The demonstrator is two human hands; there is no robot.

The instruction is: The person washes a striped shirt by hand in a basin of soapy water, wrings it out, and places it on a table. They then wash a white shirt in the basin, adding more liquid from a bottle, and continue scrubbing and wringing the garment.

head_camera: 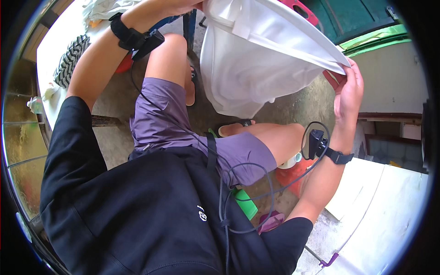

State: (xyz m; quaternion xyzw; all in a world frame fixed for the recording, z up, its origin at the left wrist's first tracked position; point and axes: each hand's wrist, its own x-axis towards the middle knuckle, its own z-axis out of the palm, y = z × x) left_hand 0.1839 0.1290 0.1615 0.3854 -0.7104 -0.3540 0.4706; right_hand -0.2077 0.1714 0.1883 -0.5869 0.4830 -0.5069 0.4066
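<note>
A white fabric piece (261,68), with a wide hem along its upper edge, hangs spread in front of my knees. My right hand (349,86) pinches the right end of that hem between thumb and fingers. At the top rim of the picture, my left hand (196,4) is at the upper left corner of the fabric; most of its fingers are cut off or hidden. The hem runs taut between both hands. Soft folds fill the lower part, which hangs above the floor. Each wrist wears a black strap with a small cabled device.
A white table (51,55) on the left bears a striped cloth (71,61) and white fabric (106,10). Below my right arm stand a red container (292,177) and a white surface (385,199). A black cable (271,199) loops across my lap. A pink-red object (302,12) lies behind the fabric.
</note>
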